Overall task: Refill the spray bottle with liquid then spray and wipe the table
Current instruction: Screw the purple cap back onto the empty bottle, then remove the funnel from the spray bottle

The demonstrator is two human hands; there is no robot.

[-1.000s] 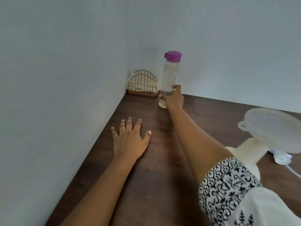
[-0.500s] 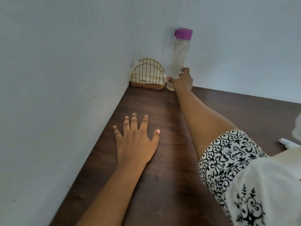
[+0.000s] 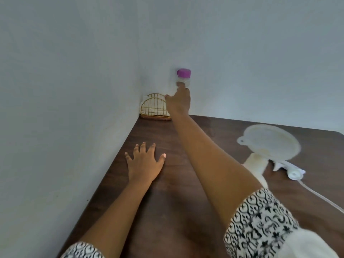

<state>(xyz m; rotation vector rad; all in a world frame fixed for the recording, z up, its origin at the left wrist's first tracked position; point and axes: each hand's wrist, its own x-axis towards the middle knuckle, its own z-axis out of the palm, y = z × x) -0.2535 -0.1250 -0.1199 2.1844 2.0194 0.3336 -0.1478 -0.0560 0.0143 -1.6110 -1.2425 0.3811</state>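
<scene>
Though contents unclear — bottle [image 3: 184, 79] behind right hand [image 3: 179, 102]

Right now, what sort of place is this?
Probably a home: a dark wooden table in a corner of pale walls, a gold wire napkin holder, a white funnel.

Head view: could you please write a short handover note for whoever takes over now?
Left hand rests flat on the table.
Right hand reaches the purple-capped bottle by the wall; grip unclear.
Funnel sits in the spray bottle; its spray head lies beside it.
Fill level not visible.
Still to do: refit head, spray, wipe.
</scene>
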